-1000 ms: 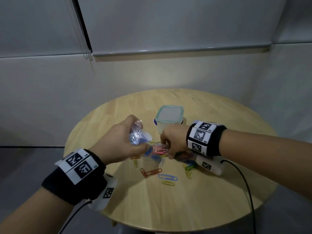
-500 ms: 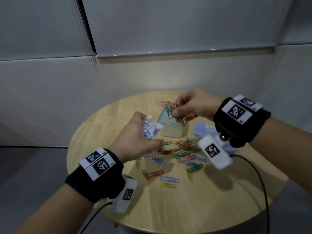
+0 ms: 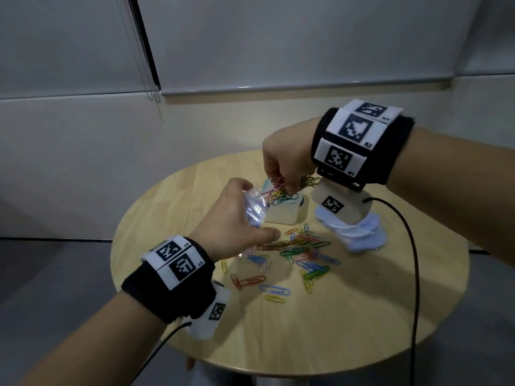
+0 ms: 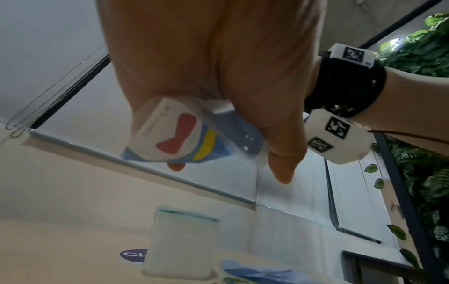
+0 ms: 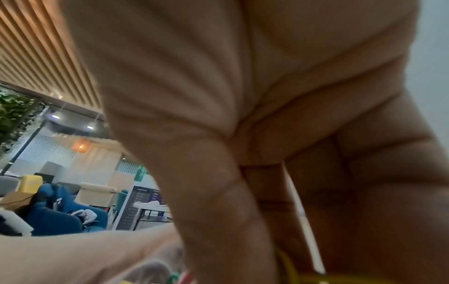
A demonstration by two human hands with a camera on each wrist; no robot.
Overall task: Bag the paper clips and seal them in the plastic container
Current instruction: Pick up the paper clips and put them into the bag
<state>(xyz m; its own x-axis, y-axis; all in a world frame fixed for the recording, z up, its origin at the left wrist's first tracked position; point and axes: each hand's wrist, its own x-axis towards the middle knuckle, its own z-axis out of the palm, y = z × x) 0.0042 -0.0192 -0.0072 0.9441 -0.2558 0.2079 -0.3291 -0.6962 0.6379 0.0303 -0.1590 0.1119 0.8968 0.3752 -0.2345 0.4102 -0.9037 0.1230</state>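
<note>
My left hand [image 3: 245, 207] grips a clear plastic bag [image 3: 257, 218] just above the round wooden table [image 3: 348, 316]. The bag's printed label [image 4: 175, 134] shows in the left wrist view. My right hand [image 3: 284, 185] pinches a bunch of coloured paper clips [image 3: 278, 195] right at the top of the bag. Behind the bag stands the plastic container [image 3: 284, 217], its teal lid on [image 4: 182, 244]. Many loose clips [image 3: 301, 247] lie on the table in front of it. The right wrist view shows only my blurred palm and a yellow clip [image 5: 303, 276].
A stack of white and blue bags [image 3: 362, 232] lies to the right of the container, under my right wrist. A black cable [image 3: 415, 260] runs from that wrist across the table's right side. The wall stands close behind the table.
My right hand rose from the pile with a bunch of clips, then carried it left to the bag. My left hand kept hold of the bag and lifted slightly.
</note>
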